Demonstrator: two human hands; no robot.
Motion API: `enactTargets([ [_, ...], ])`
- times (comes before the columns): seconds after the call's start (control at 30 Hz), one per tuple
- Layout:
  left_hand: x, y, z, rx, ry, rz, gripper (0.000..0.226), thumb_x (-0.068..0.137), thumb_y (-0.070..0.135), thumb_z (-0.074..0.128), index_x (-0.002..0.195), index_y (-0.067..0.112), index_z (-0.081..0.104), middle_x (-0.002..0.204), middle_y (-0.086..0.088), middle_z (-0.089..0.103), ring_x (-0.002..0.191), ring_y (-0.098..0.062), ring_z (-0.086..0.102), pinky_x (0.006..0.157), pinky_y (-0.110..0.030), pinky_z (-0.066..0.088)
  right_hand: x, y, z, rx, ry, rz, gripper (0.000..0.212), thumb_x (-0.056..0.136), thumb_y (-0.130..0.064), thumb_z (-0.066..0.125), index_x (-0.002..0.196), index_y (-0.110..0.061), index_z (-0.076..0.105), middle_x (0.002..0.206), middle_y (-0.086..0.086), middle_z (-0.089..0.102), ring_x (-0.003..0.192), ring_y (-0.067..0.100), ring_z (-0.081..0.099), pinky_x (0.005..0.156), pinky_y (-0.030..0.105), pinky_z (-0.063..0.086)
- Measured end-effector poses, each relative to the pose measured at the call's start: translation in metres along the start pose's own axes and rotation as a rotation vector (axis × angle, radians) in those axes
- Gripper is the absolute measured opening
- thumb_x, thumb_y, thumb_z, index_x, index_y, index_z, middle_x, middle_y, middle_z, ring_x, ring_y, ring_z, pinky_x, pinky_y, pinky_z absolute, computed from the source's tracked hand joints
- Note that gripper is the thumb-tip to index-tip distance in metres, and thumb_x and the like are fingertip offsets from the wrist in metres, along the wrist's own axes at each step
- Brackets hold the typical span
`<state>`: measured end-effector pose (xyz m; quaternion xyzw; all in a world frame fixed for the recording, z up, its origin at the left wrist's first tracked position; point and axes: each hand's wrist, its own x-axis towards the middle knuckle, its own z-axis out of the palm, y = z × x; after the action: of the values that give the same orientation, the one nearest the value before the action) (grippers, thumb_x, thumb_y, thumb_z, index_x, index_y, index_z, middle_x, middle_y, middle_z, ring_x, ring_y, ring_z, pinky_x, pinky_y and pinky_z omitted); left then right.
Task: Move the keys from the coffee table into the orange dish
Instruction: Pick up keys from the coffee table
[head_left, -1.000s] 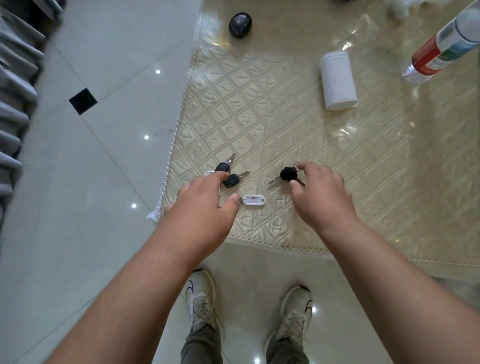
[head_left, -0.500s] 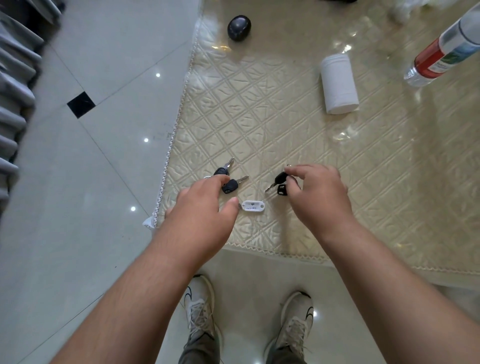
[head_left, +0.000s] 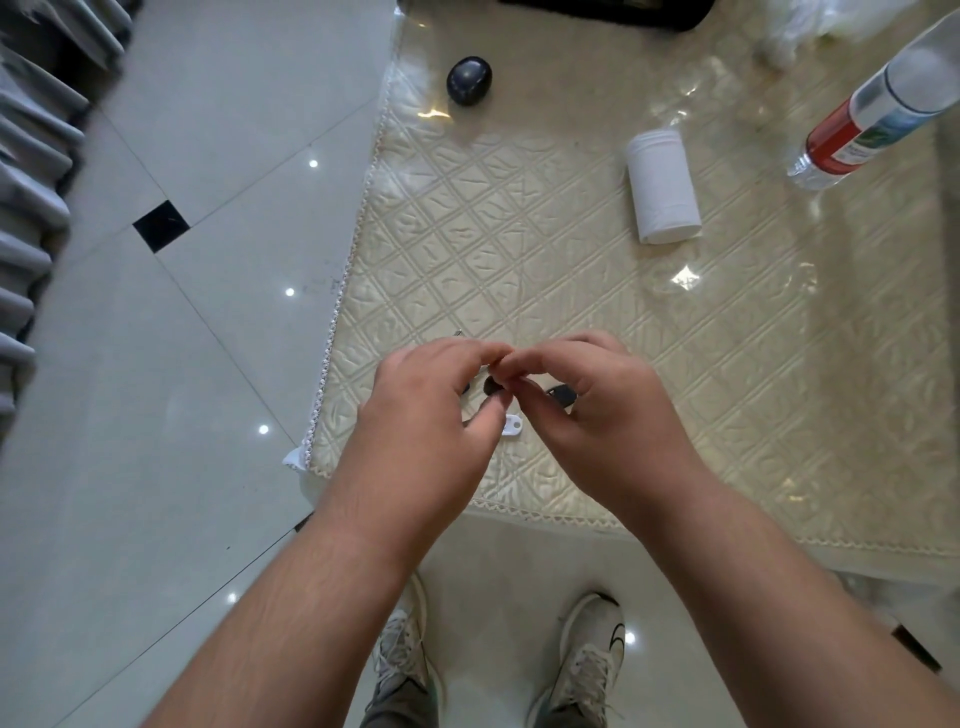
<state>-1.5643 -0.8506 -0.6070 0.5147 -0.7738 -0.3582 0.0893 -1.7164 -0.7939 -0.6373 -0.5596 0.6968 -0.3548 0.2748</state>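
Observation:
Both hands meet over the keys near the front left corner of the coffee table, which has a cream quilted cover. My left hand curls thumb and forefinger around a black key head of the left bunch. That bunch's white tag lies on the cover below my thumb, and a metal key tip pokes out above my knuckles. My right hand holds a second black key under its fingers, and its fingertips touch those of my left hand. No orange dish is in view.
On the table stand or lie a black oval object at the back left, a white cylinder on its side, and a tilted bottle with a red label at the right. Glossy tiled floor lies left; my shoes are below.
My right hand lifted the right-hand black key and carried it left. Both hands have come together over the left bunch, and my left fingers have closed over it.

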Motion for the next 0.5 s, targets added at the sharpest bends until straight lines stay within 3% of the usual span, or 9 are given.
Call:
enactTargets([
  [0.07,0.0,0.0,-0.003,0.016,0.052,0.011,0.023,0.087,0.042,0.06,0.109,0.042,0.065,0.11,0.029,0.059,0.116,-0.001,0.042,0.096,-0.033,0.041,0.0,-0.002,-0.001,0.042,0.027,-0.002,0.015,0.085,-0.018,0.073,0.097,-0.027,0.07,0.089,-0.023,0.066,0.096,0.007,0.063,0.081,0.042,0.052],
  [0.17,0.0,-0.002,-0.009,0.006,0.12,0.001,0.011,0.083,0.044,0.067,0.092,0.041,0.07,0.107,0.029,0.061,0.116,-0.001,0.043,0.095,-0.024,0.038,-0.003,-0.004,-0.004,0.121,0.059,0.018,0.013,0.084,-0.02,0.076,0.091,-0.026,0.066,0.087,-0.016,0.067,0.093,0.008,0.066,0.079,0.039,0.052],
  [0.3,-0.003,0.001,-0.012,0.022,0.075,0.0,0.008,0.081,0.044,0.069,0.086,0.039,0.069,0.112,0.028,0.058,0.118,-0.001,0.04,0.096,-0.045,0.041,-0.006,-0.011,-0.005,0.242,0.06,0.087,0.013,0.084,-0.02,0.076,0.085,-0.026,0.064,0.085,-0.01,0.07,0.092,0.016,0.067,0.079,0.043,0.052],
  [0.43,-0.005,0.005,-0.015,0.029,0.078,-0.004,0.007,0.083,0.045,0.065,0.087,0.04,0.065,0.114,0.028,0.056,0.118,-0.002,0.038,0.095,-0.047,0.042,-0.005,-0.013,-0.011,0.114,0.1,0.058,0.01,0.086,-0.032,0.073,0.092,-0.028,0.067,0.094,-0.015,0.066,0.096,0.011,0.063,0.081,0.034,0.051],
  [0.5,-0.005,0.005,-0.015,0.053,0.092,-0.006,0.007,0.083,0.045,0.064,0.087,0.04,0.063,0.113,0.028,0.055,0.117,-0.003,0.038,0.096,-0.045,0.042,0.0,-0.002,-0.016,-0.013,0.097,0.162,0.017,0.086,-0.043,0.07,0.1,-0.034,0.069,0.108,-0.017,0.058,0.102,0.008,0.058,0.084,0.03,0.05],
])
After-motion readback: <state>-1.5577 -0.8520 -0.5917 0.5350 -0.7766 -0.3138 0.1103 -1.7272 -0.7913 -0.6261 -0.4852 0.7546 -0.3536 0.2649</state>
